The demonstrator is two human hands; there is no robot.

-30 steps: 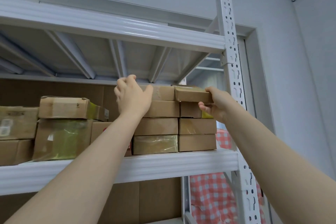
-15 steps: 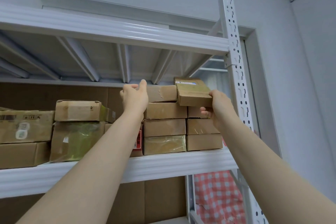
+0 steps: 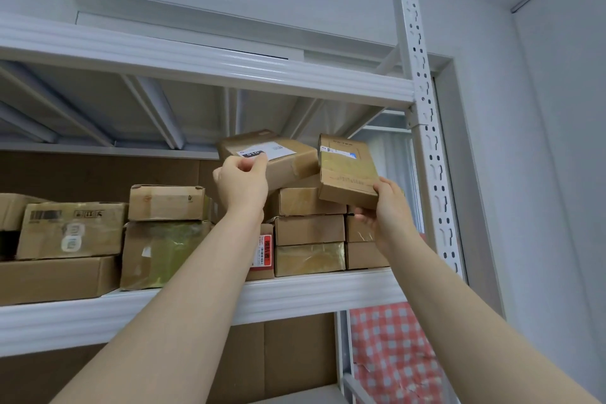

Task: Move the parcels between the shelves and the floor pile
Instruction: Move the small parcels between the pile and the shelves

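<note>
Pinching the white-labelled parcel (image 3: 275, 159) in your left hand (image 3: 241, 187) and cupping the flat taped parcel (image 3: 347, 170) in your right hand (image 3: 390, 210), you hold both tipped toward you above the right-hand stacks (image 3: 310, 229) on the shelf (image 3: 311, 293), probably to clear the beam (image 3: 229, 72) overhead.

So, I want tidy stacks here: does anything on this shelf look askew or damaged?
Two top parcels are tilted: the thick parcel gripped by the left hand and the flat parcel held by the right hand. Further left, the tape-wrapped box looks dented, its tape wrinkled.
</note>
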